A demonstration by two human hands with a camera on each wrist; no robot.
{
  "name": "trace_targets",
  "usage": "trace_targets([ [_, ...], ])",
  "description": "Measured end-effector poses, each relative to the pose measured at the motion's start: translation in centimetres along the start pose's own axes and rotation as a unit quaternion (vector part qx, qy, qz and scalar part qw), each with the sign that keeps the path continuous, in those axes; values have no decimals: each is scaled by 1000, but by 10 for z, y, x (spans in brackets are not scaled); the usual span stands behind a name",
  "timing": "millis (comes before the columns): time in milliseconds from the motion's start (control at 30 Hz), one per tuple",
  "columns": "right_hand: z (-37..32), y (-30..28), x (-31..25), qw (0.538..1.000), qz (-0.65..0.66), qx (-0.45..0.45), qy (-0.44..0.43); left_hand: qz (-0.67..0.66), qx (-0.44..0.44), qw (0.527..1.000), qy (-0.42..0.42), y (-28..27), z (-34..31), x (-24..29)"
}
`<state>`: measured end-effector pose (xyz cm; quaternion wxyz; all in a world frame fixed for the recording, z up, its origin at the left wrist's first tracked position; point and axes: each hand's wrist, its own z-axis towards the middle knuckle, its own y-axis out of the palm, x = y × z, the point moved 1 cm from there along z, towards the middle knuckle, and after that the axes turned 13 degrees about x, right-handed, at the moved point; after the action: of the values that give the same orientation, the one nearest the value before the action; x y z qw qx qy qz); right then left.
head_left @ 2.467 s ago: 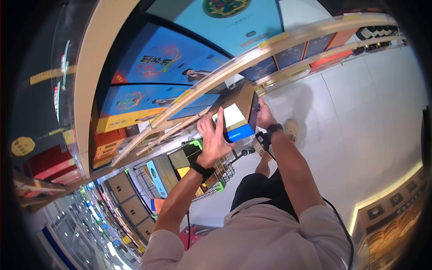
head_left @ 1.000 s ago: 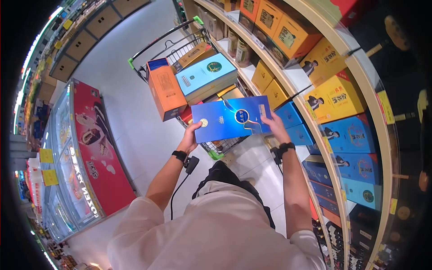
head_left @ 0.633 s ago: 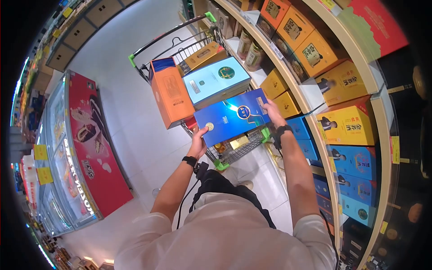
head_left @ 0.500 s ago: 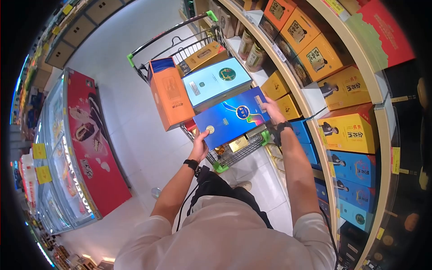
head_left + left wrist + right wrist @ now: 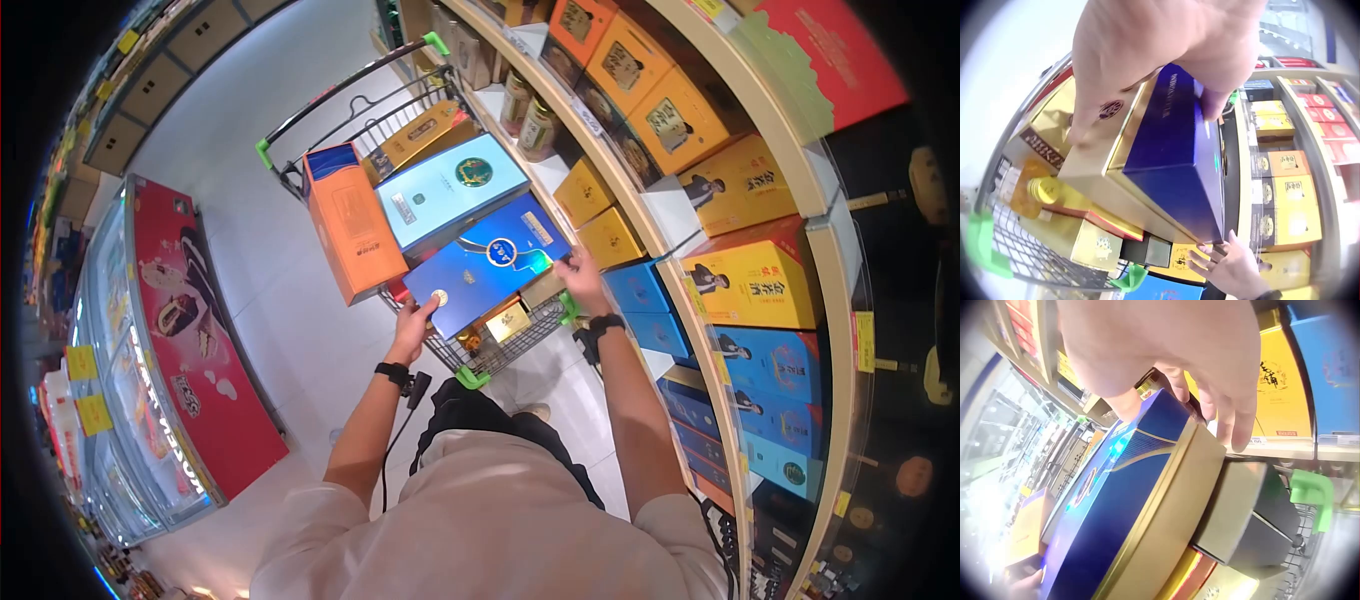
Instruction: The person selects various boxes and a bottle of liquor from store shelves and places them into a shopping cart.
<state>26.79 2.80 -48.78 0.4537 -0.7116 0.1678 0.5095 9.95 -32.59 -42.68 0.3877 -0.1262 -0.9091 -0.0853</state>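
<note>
Both hands hold a blue gift box [image 5: 470, 278] with a gold lower part over the loaded shopping cart [image 5: 520, 352]. At its left end, my left hand [image 5: 411, 330] has its thumb on the blue top and fingers down the side. My right hand [image 5: 582, 282] grips the other end, its thumb on the blue lid and fingers along the gold side [image 5: 1166, 519] in the right wrist view. The box lies slanted, right beside a light blue box [image 5: 450, 190] in the cart. Its underside is hidden in the head view.
The cart also carries an orange box [image 5: 355, 225], a yellow-brown box [image 5: 420, 135], a small gold box [image 5: 507, 322] and a yellow-capped bottle [image 5: 1044, 190]. Shelves with yellow boxes [image 5: 755, 280] line the right. A red-sided freezer [image 5: 205, 330] stands left.
The box has gone from the shelf front to over the cart as the person turned. Over the last second it has tilted and come down beside the light blue box, both hands still holding it.
</note>
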Motion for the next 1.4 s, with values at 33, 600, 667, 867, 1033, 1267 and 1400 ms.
trace_targets([
  [33,-22,-11,-13,1000,-8,19,-9,39,2,999,19,-1,5,2],
  [600,-279,-184,19,955,64,15,288,260,53,874,408,91,-74,22],
  [667,-300,-203,20,950,83,61,294,250,-9,882,400,123,-89,18],
  [867,-351,-231,51,926,98,119,345,225,-192,892,342,190,-122,-15],
  [1033,-366,-228,64,910,108,127,381,258,-303,876,273,211,-141,-28],
  [1267,-365,-208,69,850,238,196,427,285,-358,858,232,204,-127,-31],
  [1400,-351,-198,76,843,251,226,418,321,-381,833,241,201,-112,-29],
])
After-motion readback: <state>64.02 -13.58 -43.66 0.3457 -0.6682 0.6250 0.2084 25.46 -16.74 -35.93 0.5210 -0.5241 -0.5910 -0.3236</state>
